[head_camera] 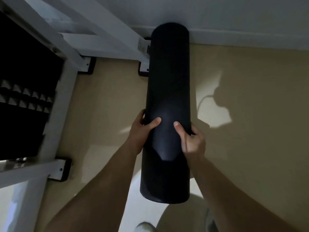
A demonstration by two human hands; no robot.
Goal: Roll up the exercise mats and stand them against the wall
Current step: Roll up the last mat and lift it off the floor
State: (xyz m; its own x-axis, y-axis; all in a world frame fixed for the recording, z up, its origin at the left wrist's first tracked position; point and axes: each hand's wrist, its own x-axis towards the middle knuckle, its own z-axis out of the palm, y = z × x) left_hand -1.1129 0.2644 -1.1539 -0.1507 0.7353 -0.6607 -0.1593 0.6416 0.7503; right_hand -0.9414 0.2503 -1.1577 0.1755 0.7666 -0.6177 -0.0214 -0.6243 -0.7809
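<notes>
A black exercise mat point(168, 81), rolled into a thick cylinder, runs from the bottom centre of the head view up to the white wall point(234, 14), where its far end meets the skirting. My left hand point(142, 129) grips its left side, thumb lying across the front. My right hand point(191, 139) grips the right side, thumb on the front and fingers wrapped behind. Both hands hold the roll a little below its middle.
A white metal rack point(66, 91) with black-footed legs stands at the left, close beside the roll. Black weights point(25, 101) sit in it. Beige floor point(250, 97) lies open to the right. A white shoe point(145, 227) shows at the bottom edge.
</notes>
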